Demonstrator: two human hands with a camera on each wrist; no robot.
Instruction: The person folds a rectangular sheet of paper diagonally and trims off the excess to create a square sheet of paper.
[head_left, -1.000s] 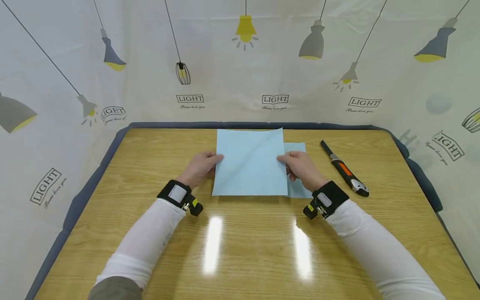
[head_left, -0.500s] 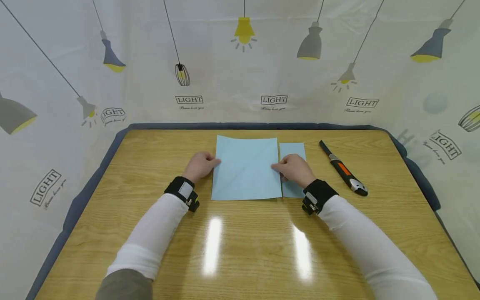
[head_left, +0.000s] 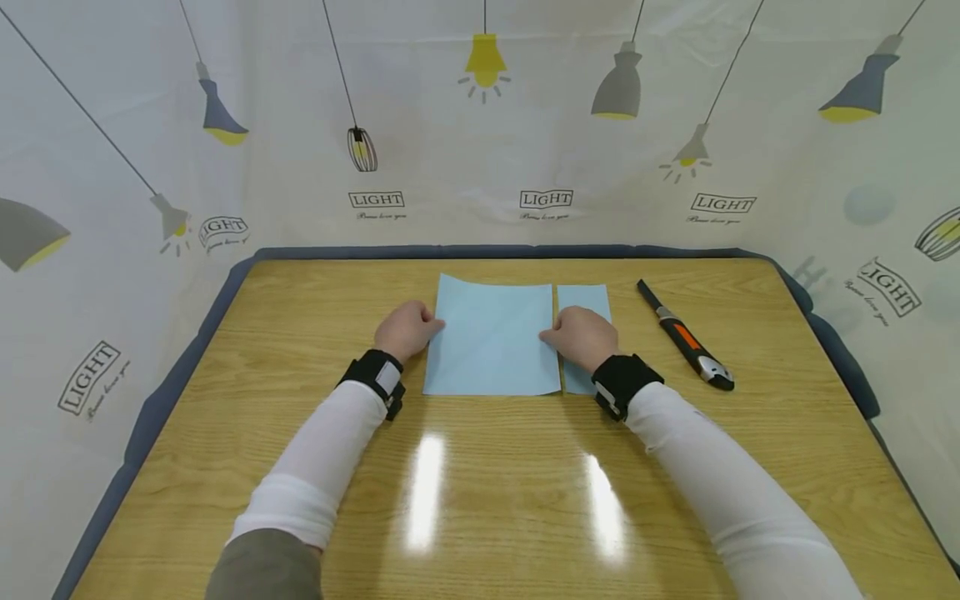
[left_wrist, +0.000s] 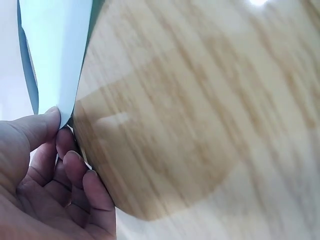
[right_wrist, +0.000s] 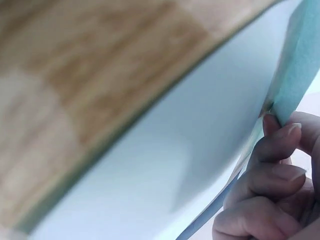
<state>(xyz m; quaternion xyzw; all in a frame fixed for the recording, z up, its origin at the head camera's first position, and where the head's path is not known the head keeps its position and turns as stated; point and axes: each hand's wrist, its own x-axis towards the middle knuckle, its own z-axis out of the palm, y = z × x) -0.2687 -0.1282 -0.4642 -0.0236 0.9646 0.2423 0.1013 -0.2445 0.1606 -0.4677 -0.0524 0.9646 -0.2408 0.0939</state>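
Note:
A light blue square sheet of paper (head_left: pixel 491 342) lies low over the table between both hands, its far left corner curling up a little. At its left edge my left hand (head_left: pixel 407 330) pinches the paper between thumb and fingers; the left wrist view shows the thumb (left_wrist: pixel 44 124) on top. My right hand (head_left: pixel 585 337) pinches the right edge, with the other fingers curled below in the right wrist view. Under and beside the right hand is a narrow blue paper strip (head_left: pixel 588 296), apart from the sheet by a thin gap and partly hidden by that hand.
To the right of the strip lies a utility knife (head_left: pixel 686 337) with a black and orange handle, its dark blade end pointing away. The wooden table (head_left: pixel 517 483) has a dark padded edge (head_left: pixel 495 252) at the back. A printed curtain (head_left: pixel 442 125) hangs behind it.
Both hands have lowered the blue sheet toward the table and shifted it slightly left, off the strip, so a gap shows between them. The knife has stayed in place.

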